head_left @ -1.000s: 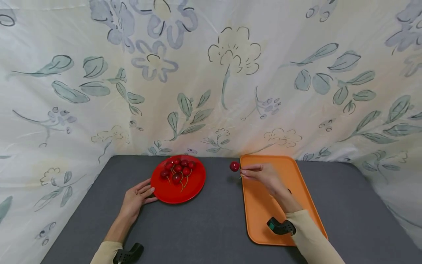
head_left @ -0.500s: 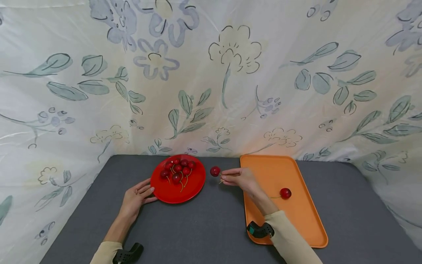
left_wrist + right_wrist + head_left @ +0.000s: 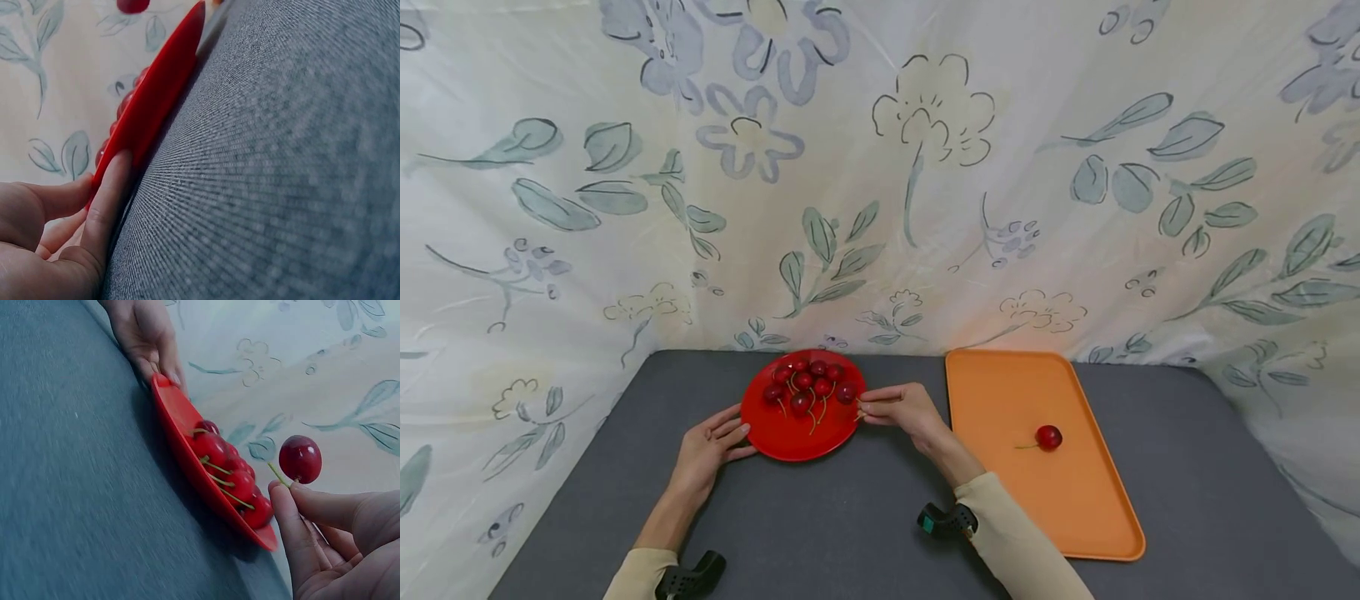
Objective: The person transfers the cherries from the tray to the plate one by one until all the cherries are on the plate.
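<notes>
My right hand pinches a cherry by its green stem between thumb and fingertips. In the right wrist view that cherry hangs in the air, apart from the pile; from the head it appears over the plate's right rim. Several red cherries with stems lie heaped on the round red plate. At the plate's left edge, my left hand grips the rim, thumb on top and a finger along the outer underside. The plate's base is on the dark grey cloth.
An orange rectangular tray stands to the right of the plate, with a single cherry lying on it. Behind the grey table hangs a floral curtain. Each wrist wears a black device.
My right hand has carried the cherry leftward from above the orange tray to the red plate's right edge. The cherry on the tray has come into sight. My left hand stays on the rim.
</notes>
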`<state>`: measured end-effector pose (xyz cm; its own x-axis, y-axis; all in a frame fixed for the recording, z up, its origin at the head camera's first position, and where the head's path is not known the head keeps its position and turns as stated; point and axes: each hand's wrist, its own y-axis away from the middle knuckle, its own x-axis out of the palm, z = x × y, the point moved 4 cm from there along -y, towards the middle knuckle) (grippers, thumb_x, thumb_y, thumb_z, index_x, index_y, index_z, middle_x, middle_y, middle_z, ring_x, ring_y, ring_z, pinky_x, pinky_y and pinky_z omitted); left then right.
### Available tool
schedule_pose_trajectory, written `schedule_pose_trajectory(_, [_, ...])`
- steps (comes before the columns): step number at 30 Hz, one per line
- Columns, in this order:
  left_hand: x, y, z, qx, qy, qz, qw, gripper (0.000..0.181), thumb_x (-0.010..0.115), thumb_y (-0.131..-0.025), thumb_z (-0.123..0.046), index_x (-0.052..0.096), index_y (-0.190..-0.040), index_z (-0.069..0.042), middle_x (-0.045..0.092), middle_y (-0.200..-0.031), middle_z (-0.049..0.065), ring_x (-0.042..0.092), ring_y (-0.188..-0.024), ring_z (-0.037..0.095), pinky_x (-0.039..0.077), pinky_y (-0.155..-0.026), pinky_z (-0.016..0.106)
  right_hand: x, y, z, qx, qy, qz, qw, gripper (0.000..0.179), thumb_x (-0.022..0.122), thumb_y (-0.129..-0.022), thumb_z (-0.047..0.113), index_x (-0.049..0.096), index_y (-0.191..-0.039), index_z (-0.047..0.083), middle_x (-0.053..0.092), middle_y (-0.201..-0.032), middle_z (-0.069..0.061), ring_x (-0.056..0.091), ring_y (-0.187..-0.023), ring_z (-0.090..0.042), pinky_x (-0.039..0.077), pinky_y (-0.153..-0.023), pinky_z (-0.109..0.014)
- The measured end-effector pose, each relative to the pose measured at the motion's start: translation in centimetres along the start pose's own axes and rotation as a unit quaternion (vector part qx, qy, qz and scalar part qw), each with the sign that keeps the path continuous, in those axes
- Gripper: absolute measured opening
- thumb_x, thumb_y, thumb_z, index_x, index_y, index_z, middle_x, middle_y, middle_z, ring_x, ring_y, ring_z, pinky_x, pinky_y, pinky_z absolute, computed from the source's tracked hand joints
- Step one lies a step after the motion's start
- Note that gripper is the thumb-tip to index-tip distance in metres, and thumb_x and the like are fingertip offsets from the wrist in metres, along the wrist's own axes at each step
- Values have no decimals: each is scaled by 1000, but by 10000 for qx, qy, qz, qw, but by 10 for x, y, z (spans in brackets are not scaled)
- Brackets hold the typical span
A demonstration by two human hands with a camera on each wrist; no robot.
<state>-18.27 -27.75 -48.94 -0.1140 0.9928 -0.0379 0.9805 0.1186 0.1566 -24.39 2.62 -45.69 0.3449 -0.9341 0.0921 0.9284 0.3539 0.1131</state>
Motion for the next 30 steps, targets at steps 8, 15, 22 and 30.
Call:
schedule_pose_trajectory(8, [0, 0, -1, -32, 25, -10, 10000, 54, 54, -102, -9, 34, -151, 0, 44, -143, 27, 65, -97, 3, 59, -83, 31, 27, -5, -1, -148, 302, -56, 9994, 23, 68, -87, -6, 68, -108, -15, 70, -101, -26, 73, -82, -24, 60, -77, -37])
schedule_pose_trajectory(15, [-1, -1, 2, -30, 34, 17, 10000, 54, 54, -102, -11, 33, -151, -1, 43, -145, 26, 65, -98, 3, 59, -84, 32, 43, -10, -3, -297, 878, -575, 9940, 16, 73, -84, -5, 73, -98, -11, 73, -92, -20, 73, -74, -23, 62, -67, -30])
schedule_pose_trajectory(22, [-1, 0, 3, 7, 51, 31, 10000, 54, 53, -102, -11, 33, -151, -1, 44, -144, 26, 66, -98, 4, 59, -84, 32, 52, -11, -4, -572, 1802, -790, 9788, 9, 74, -85, 0, 77, -92, -5, 74, -84, -12, 72, -68, -18, 61, -63, -26])
schedule_pose_trajectory(30, [0, 3, 5, -1, 59, 15, 10000, 56, 54, -102, -12, 32, -152, -1, 45, -144, 25, 66, -98, 4, 59, -83, 32, 56, -7, -1, -695, 2317, -875, 9664, 6, 75, -85, 1, 77, -88, -3, 72, -76, -10, 70, -63, -15, 60, -60, -25])
